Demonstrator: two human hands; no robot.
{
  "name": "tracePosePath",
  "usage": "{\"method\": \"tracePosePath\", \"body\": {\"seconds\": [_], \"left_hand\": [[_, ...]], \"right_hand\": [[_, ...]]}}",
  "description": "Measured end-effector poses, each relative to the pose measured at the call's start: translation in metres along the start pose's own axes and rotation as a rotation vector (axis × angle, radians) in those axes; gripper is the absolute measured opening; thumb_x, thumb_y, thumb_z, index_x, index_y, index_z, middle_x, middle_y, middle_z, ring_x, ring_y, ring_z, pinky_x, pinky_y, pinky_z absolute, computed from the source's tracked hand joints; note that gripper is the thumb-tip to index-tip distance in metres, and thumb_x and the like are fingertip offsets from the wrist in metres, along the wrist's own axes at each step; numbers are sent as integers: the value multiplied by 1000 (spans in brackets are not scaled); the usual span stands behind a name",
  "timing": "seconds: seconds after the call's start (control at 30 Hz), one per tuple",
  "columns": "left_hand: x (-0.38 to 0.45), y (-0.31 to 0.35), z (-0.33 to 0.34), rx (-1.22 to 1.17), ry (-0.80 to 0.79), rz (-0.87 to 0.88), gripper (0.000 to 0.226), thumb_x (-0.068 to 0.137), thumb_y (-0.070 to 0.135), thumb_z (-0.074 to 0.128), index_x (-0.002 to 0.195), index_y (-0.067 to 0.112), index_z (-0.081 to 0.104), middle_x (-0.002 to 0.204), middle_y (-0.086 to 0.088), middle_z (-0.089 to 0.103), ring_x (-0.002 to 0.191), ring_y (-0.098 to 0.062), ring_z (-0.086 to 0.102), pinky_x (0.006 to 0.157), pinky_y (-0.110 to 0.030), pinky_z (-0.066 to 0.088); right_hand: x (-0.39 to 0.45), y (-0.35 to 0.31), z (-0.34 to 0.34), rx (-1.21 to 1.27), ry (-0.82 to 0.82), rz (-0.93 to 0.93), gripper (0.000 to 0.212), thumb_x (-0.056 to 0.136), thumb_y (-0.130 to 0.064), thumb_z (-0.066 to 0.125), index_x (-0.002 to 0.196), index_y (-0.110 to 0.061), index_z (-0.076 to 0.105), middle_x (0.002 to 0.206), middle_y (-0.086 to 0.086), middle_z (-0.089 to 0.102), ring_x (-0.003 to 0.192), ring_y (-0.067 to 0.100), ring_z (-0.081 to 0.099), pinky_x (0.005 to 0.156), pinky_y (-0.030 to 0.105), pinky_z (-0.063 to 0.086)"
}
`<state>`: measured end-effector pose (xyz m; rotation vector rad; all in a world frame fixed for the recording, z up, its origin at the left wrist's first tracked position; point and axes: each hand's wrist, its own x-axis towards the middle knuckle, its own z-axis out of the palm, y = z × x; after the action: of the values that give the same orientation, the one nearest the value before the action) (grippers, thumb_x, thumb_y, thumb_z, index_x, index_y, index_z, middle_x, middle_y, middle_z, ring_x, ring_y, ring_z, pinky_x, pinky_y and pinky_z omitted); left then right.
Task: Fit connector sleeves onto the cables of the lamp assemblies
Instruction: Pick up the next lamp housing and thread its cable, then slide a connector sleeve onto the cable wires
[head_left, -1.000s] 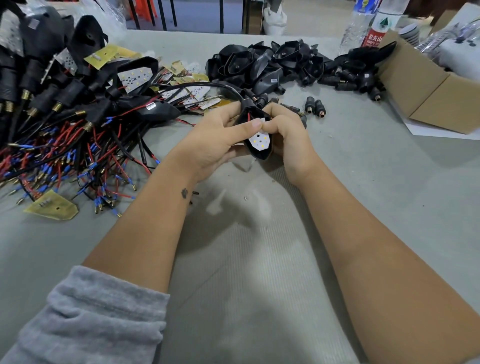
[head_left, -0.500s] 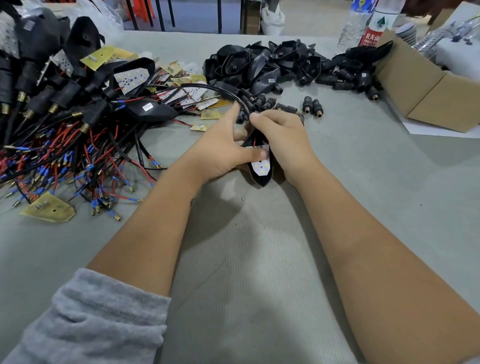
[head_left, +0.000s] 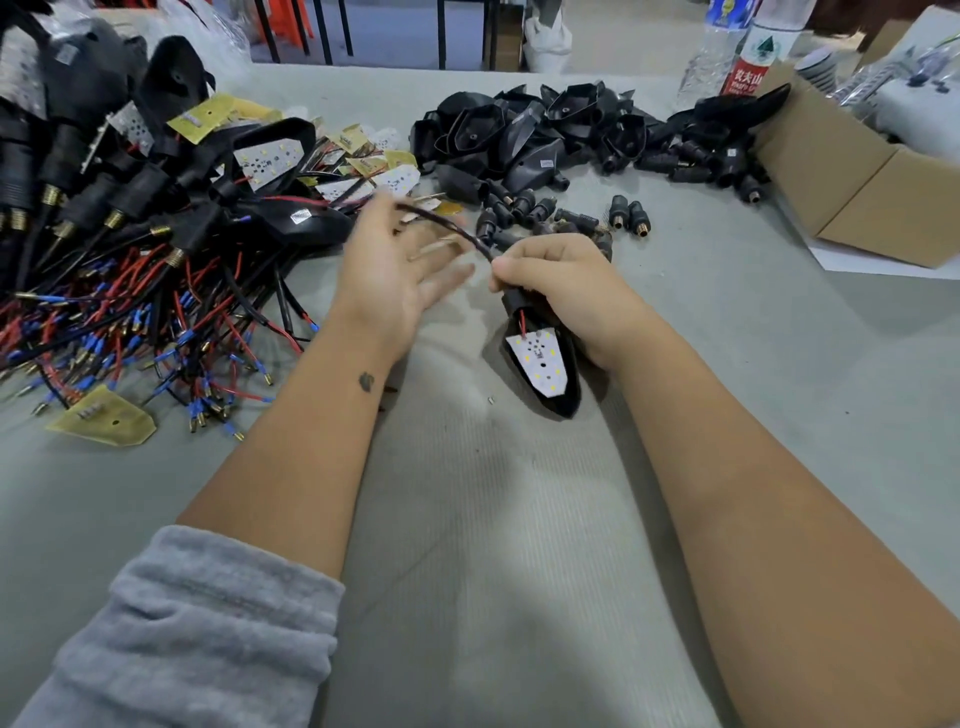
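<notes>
Right hand (head_left: 563, 291) grasping a lamp assembly (head_left: 543, 358) over the grey surface (head_left: 519, 545), left hand (head_left: 387, 270) released beside it.

The right hand's fingers curl round the stem end of the black lamp assembly, whose white LED board faces up and whose tip points toward the near edge. Its black cable (head_left: 447, 226) arcs up and left across the blurred left hand, which is spread with straight fingers; whether it touches the cable is unclear. Loose connector sleeves (head_left: 628, 215) lie just beyond the hands. A pile of wired assemblies (head_left: 130, 249) fills the far left, empty black housings (head_left: 524, 135) the far centre, a cardboard box (head_left: 852, 176) the far right.
</notes>
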<state>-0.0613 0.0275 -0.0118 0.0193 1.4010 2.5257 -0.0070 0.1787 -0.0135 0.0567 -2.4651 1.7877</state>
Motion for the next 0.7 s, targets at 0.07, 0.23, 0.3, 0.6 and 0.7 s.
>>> {"method": "tracePosePath", "body": {"seconds": [0.07,0.23,0.3,0.6,0.7], "left_hand": [[4,6,-8,-210,100,56,36,106,41,26,109,13,49,84,-10,72,81,-26,69,75,-36,58],[6,8,-16,-256,204,80,37,108,31,25,80,15,44,57,-2,65,62,-19,66,63,-29,56],[8,9,-16,-297,222,84,39,108,31,26,77,14,43,58,-4,63,60,-19,63,62,-30,57],[15,4,-12,-262,316,154,35,106,14,24,77,9,42,60,-2,38,40,-10,39,42,-20,39],[17,3,-13,-71,315,145,34,107,17,22,83,11,46,50,4,36,36,-7,28,38,-18,26]], "right_hand": [[-2,-3,-2,1,-54,19,27,89,-12,61,63,-12,66,62,2,57,56,12,47,57,20,38],[-6,-5,-2,-47,-140,21,27,91,-16,63,67,-6,63,50,-2,47,49,16,39,51,20,33],[-7,-6,-4,-65,-163,16,26,91,-18,66,69,-5,65,57,7,48,57,22,39,56,25,32],[-10,-8,-9,-72,-291,58,25,88,-14,67,65,-3,66,52,2,49,45,7,39,49,16,33],[-10,-7,-6,-28,-245,53,29,91,-18,65,68,-1,68,53,1,52,51,10,42,54,19,33]]}}
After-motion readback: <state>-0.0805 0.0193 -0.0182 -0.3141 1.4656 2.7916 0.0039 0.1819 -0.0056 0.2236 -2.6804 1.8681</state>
